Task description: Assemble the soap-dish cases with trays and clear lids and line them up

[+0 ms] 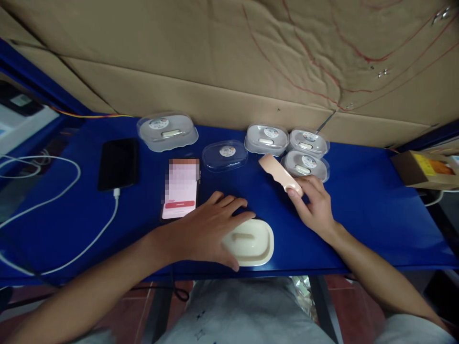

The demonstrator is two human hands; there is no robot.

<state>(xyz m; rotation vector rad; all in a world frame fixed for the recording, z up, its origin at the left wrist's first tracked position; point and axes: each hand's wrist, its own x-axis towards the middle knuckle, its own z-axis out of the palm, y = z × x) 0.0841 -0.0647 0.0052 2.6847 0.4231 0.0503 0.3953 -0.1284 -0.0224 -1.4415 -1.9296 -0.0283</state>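
Observation:
My left hand (218,229) is over the left end of a shallow cream oval dish (253,246) with a raised bar inside. Its fingers are spread, the index finger along the dish's far edge and the thumb by the near edge; firm contact is unclear. Raised above the table, my right hand (315,205) grips one end of a peach-coloured curved piece (278,173) with a wavy edge. Just behind that hand is a clear-lidded case (310,167). A clear oval lid (225,155) with a round sticker lies further back, left of the peach piece.
More clear-lidded cases (267,138) (310,141) (168,134) line the back of the blue table (358,205). At left lie a lit phone (181,188) and a dark phone (118,165) on a white cable (96,248). A cardboard box (419,172) stands at the right edge; cardboard covers the back.

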